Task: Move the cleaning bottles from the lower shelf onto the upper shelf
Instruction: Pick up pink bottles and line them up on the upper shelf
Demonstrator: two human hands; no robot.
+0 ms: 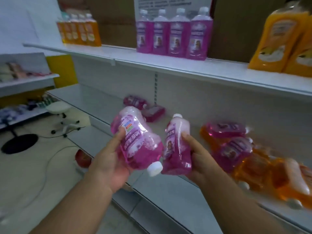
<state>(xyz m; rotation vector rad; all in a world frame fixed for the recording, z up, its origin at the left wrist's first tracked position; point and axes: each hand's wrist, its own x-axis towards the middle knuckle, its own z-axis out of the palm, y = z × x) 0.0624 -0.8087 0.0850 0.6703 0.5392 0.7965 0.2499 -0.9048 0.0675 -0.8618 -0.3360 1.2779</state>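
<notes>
White shop shelving filled my view, with the upper shelf (168,65) running across the top and the lower shelf (104,102) beneath it. On the upper one I saw four purple bottles (173,34) standing upright in a row, orange bottles (79,31) to their left and larger orange ones (283,41) at the right edge. My left hand (109,159) gripped a purple bottle (136,141) tipped over, its white cap pointing down and toward me. My right hand (199,154) held a second purple bottle (177,146) cap up, close beside the first; both were raised in front of the lower shelf. Behind them, more purple bottles (145,107) lay flat on that shelf, and a blurred heap of purple and orange bottles (249,157) lay to the right. A white stool (59,108) stood on the floor at left.
</notes>
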